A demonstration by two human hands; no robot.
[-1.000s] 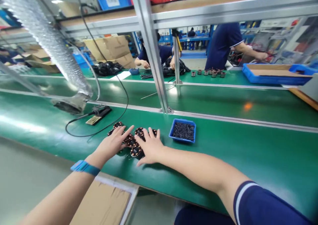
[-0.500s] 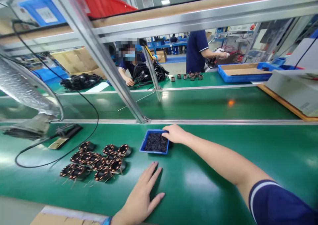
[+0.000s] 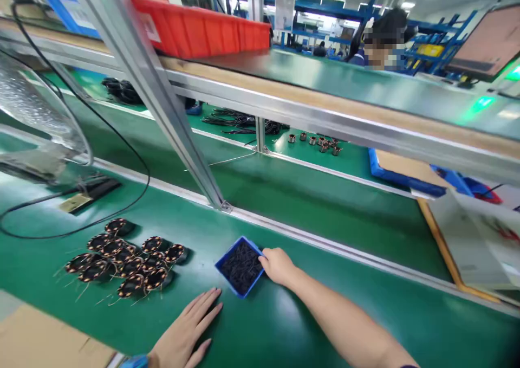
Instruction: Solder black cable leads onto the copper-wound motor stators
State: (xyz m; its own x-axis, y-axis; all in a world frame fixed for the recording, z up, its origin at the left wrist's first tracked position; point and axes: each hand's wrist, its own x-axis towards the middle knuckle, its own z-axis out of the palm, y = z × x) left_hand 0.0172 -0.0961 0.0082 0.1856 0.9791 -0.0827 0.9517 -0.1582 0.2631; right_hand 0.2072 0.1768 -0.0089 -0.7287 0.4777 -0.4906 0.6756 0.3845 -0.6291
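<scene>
My right hand (image 3: 278, 265) grips the right-hand rim of a small blue bin (image 3: 251, 289), which stands on the green bench. Short black pieces, perhaps cut tubing (image 3: 242, 265), fill the bin. My left hand (image 3: 189, 324) rests on the bench with its fingers stretched out, holding nothing, to the near left of the bin. Beyond it on the left sits a group of several copper-wound motor stators (image 3: 130, 265), with thin wire ends sticking out.
An aluminium post (image 3: 190, 140) rises behind the bin and carries a shelf with a red bin (image 3: 203, 29). A black cable (image 3: 134, 194) loops round a soldering iron stand (image 3: 89, 190) at left. A cardboard box (image 3: 52, 338) lies near left. A co-worker is beyond the shelf.
My head view has turned and tilted. The blue bin now appears rotated, its rim still in my right hand. My left hand stays flat near it.
</scene>
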